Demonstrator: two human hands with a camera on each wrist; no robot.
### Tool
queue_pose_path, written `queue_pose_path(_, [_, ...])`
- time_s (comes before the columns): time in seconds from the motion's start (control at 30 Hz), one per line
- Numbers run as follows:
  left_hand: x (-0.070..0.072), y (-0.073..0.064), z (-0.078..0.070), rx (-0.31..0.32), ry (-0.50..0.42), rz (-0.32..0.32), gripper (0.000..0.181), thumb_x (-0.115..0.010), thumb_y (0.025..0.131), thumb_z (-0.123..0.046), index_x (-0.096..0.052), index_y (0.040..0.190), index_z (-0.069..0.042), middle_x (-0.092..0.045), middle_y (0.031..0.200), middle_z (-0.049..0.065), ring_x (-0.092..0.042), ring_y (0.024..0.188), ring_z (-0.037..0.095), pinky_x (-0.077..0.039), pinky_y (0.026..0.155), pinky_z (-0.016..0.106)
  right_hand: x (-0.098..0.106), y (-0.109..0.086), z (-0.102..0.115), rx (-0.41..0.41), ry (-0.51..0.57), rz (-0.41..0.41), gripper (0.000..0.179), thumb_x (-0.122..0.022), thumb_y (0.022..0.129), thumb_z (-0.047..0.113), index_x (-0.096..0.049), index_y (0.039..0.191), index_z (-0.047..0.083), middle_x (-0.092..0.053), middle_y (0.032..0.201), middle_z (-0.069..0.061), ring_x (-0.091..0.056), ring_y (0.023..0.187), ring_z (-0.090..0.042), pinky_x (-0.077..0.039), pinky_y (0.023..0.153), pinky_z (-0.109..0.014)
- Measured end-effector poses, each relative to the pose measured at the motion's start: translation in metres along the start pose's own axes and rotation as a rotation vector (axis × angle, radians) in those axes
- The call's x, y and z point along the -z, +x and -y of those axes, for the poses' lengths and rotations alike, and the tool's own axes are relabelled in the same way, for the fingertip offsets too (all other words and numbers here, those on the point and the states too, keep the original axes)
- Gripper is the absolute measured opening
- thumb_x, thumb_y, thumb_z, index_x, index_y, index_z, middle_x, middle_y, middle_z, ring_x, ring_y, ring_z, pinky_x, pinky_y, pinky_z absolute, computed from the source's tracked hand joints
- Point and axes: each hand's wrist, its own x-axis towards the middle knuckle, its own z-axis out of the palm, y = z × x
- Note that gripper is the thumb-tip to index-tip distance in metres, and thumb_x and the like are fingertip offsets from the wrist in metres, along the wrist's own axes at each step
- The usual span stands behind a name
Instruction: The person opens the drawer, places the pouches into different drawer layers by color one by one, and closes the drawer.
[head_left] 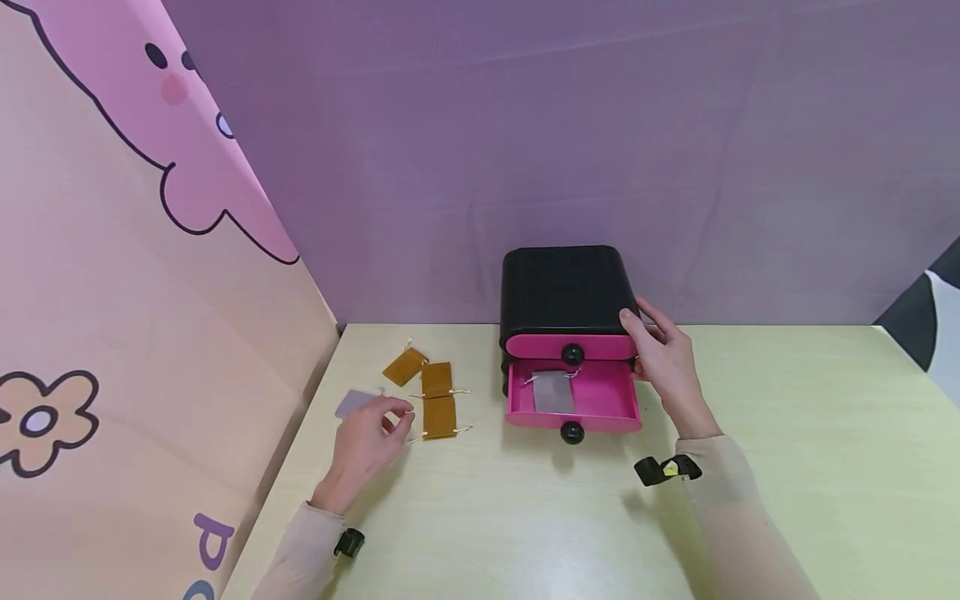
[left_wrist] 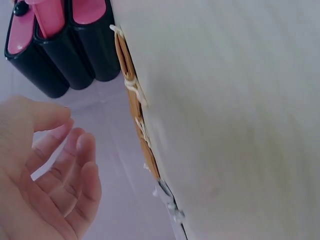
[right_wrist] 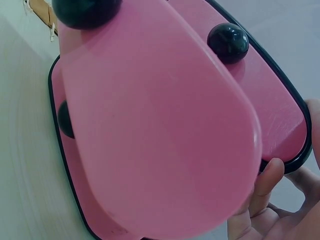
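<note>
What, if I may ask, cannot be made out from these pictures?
Head: the left hand partly covers the grey pouch beside it.
Right wrist: the open drawer's front hides its inside and much of the bottom drawer.
Right wrist: the right edge cuts off part of the right hand.
Left wrist: the bottom edge cuts off a grey pouch.
All views: the shut top drawer hides any contents.

"What rises behind the pale, smooth wood-toned tabletop point(head_left: 810, 467)?"

"A lightly creased purple fabric backdrop point(head_left: 600, 150), along the far edge."

"And along the left edge?"

"A cream-coloured panel point(head_left: 150, 283), printed with a pink, black-outlined, cloud-shaped figure point(head_left: 116, 50), a peach, round-petalled flower point(head_left: 39, 422) and, lower down, a purple rounded letter point(head_left: 214, 526)."

"Past the far right corner?"

"A curved black-and-white patch point(head_left: 917, 317), cut off by the view."
</note>
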Motion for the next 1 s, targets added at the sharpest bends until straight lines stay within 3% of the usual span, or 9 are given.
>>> queue_pose_path(0.17, [0.007,-0.001,0.013,0.053,0.027,0.001,0.025,-0.079,0.095,-0.026,-0.080,0.118,-0.014,-0.074,0.117,0.006,-0.065,0.070,0.009,-0.049,0.059,0.030,0.000,0.001,-0.002,-0.001,-0.004,-0.002,0.073,-0.058,0.103,0.061,-0.036,0.167,0.034,-0.055,0.125,-0.004,-0.051,0.059,-0.008,-0.058,0.063,-0.022])
queue_pose_path(0.43, [0.021,0.002,0.033,0.122,0.070,0.025,0.033,-0.073,0.098,-0.022,-0.074,0.129,-0.012,-0.072,0.123,0.014,-0.069,0.076,0.019,-0.051,0.064,0.039,-0.001,0.001,-0.002,-0.007,-0.005,0.000,0.074,-0.058,0.102,0.061,-0.036,0.167,0.033,-0.055,0.128,-0.005,-0.050,0.059,-0.007,-0.058,0.062,-0.022])
queue_pose_path(0.77, [0.026,0.000,0.052,0.139,0.098,0.132,0.033,-0.068,0.102,-0.018,-0.074,0.133,-0.010,-0.067,0.134,0.024,-0.075,0.088,0.029,-0.057,0.072,0.047,-0.001,0.002,-0.001,-0.004,0.005,0.007,0.074,-0.059,0.102,0.061,-0.036,0.167,0.034,-0.055,0.126,-0.003,-0.050,0.059,-0.007,-0.058,0.062,-0.023])
queue_pose_path(1.0, [0.031,0.000,0.055,0.147,0.158,0.217,0.034,-0.063,0.101,-0.017,-0.074,0.131,-0.005,-0.067,0.132,0.029,-0.072,0.107,0.051,-0.059,0.079,0.062,0.000,0.001,0.000,0.000,0.005,0.001,0.073,-0.059,0.102,0.060,-0.037,0.167,0.033,-0.056,0.122,-0.002,-0.050,0.058,-0.007,-0.058,0.062,-0.023])
